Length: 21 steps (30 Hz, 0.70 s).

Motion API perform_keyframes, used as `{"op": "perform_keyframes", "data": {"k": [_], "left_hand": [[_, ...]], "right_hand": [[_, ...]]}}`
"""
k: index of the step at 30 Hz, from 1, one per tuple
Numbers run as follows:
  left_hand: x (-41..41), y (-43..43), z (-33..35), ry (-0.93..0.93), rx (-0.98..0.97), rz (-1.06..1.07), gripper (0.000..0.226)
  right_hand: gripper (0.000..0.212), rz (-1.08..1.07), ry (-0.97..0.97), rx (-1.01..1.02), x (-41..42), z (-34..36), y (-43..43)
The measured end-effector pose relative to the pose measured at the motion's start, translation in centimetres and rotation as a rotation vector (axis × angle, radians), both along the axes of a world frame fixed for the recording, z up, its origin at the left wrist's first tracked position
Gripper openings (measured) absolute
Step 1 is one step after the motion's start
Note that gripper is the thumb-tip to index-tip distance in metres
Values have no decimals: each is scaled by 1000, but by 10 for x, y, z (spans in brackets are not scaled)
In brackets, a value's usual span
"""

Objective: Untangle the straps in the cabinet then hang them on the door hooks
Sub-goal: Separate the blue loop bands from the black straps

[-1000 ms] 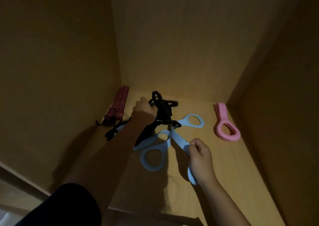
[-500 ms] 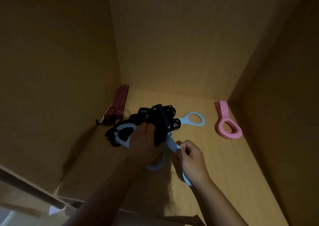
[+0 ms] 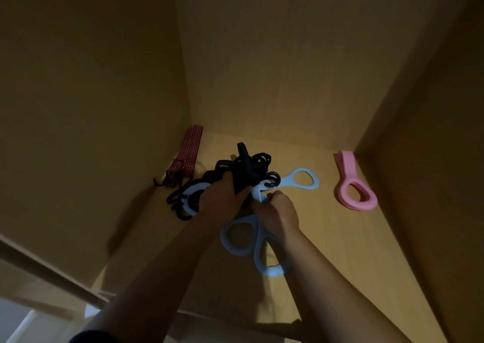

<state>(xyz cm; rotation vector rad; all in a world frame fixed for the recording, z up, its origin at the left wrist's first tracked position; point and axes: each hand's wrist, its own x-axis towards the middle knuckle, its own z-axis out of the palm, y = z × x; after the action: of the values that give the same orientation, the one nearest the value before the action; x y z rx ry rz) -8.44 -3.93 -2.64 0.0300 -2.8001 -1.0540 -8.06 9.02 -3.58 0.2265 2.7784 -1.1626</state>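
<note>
On the cabinet floor (image 3: 327,251) a black strap bundle (image 3: 248,170) is tangled with a light blue looped strap (image 3: 243,238). My left hand (image 3: 222,201) is closed around the black bundle at its middle. My right hand (image 3: 277,214) pinches the blue strap just beside it, the two hands touching. One blue loop (image 3: 302,180) lies flat to the right; two more hang below my right hand. Black loops spill left of my left hand.
A red striped strap (image 3: 187,157) lies along the left wall in the back corner. A pink looped strap (image 3: 353,185) lies by the right wall. Wooden walls close in on three sides. The cabinet's front edge (image 3: 52,277) runs lower left.
My left hand has drawn the black bundle nearer and higher. My right hand has slid up the blue strap to meet the left hand, and the blue loops have lifted toward me.
</note>
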Motion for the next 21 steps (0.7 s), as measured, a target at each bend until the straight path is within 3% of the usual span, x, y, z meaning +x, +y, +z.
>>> {"op": "perform_keyframes", "data": {"k": [5,11,16,18,21], "left_hand": [[-11,-9,5,-66,217,2,39],[-18,2,13,-221,578,41,37],[-26,23,22,-271,595,126,37],[-33,32,25,-351,838,206,39],[-41,42,40,-539,1412,321,50]], "right_hand": [[20,15,44,57,-8,-9,1],[24,-80,467,-248,19,7,13],[2,-34,624,-235,34,37,30],[6,-7,642,-282,38,47,35],[2,46,562,-397,44,54,41]]}}
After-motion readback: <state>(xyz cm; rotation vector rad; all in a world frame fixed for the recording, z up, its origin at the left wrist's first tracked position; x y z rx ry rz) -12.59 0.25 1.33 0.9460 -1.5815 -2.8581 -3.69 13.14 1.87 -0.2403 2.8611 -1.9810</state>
